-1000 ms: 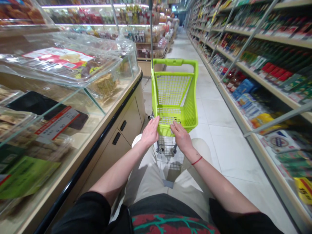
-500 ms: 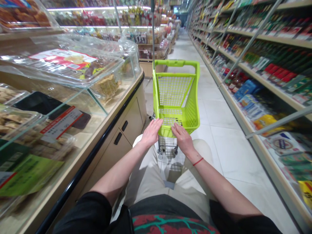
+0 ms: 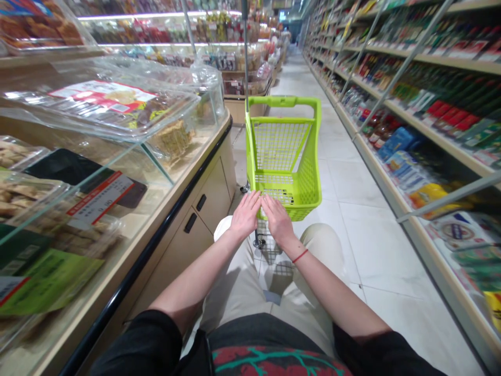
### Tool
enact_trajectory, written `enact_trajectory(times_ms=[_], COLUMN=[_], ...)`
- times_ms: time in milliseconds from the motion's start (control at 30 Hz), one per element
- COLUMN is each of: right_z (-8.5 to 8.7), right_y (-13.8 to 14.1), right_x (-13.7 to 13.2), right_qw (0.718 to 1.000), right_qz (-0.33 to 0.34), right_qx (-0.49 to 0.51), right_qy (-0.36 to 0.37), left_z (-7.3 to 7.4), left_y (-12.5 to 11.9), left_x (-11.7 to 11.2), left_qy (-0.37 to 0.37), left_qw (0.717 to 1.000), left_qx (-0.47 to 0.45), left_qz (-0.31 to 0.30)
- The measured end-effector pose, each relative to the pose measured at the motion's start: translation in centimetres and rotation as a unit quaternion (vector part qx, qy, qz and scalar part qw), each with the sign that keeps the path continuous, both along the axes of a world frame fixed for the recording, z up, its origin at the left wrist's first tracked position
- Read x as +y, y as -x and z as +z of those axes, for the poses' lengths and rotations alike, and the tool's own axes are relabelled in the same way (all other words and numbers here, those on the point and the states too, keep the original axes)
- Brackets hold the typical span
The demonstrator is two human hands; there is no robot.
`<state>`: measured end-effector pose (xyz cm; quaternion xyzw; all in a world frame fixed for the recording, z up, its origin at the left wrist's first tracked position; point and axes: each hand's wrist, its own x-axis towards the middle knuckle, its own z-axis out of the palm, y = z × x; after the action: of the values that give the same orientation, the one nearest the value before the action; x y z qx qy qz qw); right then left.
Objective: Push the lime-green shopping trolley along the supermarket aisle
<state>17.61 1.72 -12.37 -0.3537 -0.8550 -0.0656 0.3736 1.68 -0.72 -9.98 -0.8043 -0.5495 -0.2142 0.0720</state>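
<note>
A lime-green plastic shopping cart basket (image 3: 285, 143) stands in the aisle in front of my knees, with slatted sides and a handle at its far end. My left hand (image 3: 246, 213), palm down with fingers outstretched, is over the near left corner of the basket. Close beside it, my right hand (image 3: 277, 216) lies flat with its fingers stretched toward the left, the fingertips of both hands meeting or nearly so. A red string bracelet (image 3: 300, 256) circles the right wrist. Nothing shows in either hand; whether the palms press on the basket's rim is hidden.
Along the left runs a display counter (image 3: 156, 235) with a black bumper rail, glass panels and packaged foods. Tall shelves of bottles and packs (image 3: 422, 109) line the right. White floor tiles (image 3: 354, 193) lead down the aisle. A metal pole (image 3: 246, 57) rises by the cart's left.
My right hand has moved left along the basket's near edge until beside my left hand. The left hand and the cart have hardly moved.
</note>
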Motion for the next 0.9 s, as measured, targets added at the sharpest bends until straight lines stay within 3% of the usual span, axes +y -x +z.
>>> enact_trajectory(times_ms=[233,333,433,700,800,900], right_z=[-0.9,-1.2,-1.5,-1.2,-0.9,-0.8], right_y=[-9.0,-11.2,-10.6,-1.9,-1.9,-4.7], right_x=[0.9,1.3,1.3,-0.4,-0.2,0.3], right_qw=[0.997,0.992,0.988,0.995,0.997,0.997], right_qz=[-0.077,-0.123,-0.139,-0.069,-0.052,-0.059], right_qx=[0.001,0.032,0.068,0.041,0.011,-0.002], right_qy=[0.0,0.005,0.006,0.061,0.058,0.057], left_z=[-0.5,-0.6,-0.9,-1.4,-1.3,-1.2], left_y=[0.4,0.2,-0.4,-1.9,-1.9,-1.7], left_x=[0.3,0.4,0.2,-1.5,-1.6,-1.5], left_qy=[-0.008,-0.009,-0.014,0.003,0.013,0.014], left_qw=[1.0,1.0,1.0,0.999,0.998,0.998], left_qx=[-0.001,0.009,0.017,0.045,0.054,0.058], left_qz=[-0.008,-0.008,0.004,-0.002,0.004,0.007])
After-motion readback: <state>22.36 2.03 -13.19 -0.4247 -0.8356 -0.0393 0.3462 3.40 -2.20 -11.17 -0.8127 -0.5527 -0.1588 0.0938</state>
